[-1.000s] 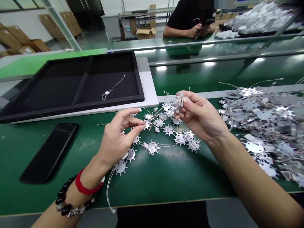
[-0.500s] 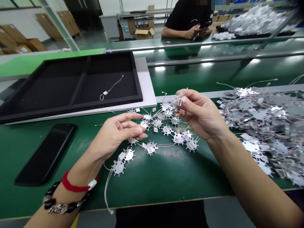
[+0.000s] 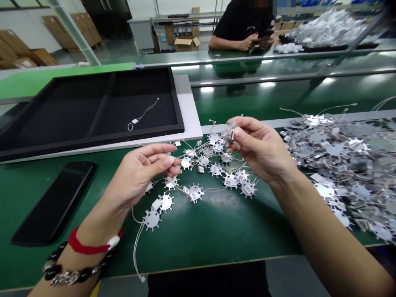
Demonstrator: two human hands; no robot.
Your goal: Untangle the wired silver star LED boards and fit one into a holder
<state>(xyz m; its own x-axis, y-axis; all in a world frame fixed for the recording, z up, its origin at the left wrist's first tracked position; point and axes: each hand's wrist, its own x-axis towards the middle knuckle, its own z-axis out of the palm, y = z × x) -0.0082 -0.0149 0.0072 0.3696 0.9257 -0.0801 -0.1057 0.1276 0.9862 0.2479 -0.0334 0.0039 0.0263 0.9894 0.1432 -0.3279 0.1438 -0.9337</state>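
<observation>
My right hand (image 3: 260,146) pinches a silvery, spoked round metal plate (image 3: 229,134) between thumb and fingers, tilted up above the green table. To the left, the fingers of my left hand (image 3: 145,169) are curled together with the thumb against them; whatever they hold, if anything, is too small to make out. Below and between the hands lie several similar spoked plates (image 3: 195,192) with thin white wires and small white labelled blocks. One pair of wires (image 3: 135,251) trails toward the table's front edge and ends in a small white connector.
At the right spreads a large heap of metal plates and wires (image 3: 334,152). A black divided tray (image 3: 102,111) holding one looped wire stands at the back left. A black phone (image 3: 55,202) lies in front of it. Across the bench sits a person (image 3: 238,29) beside a white pile (image 3: 331,31).
My left hand has drawn a little left, away from the plates on the table. My right hand stays nearly in place, still pinching the metal plate.
</observation>
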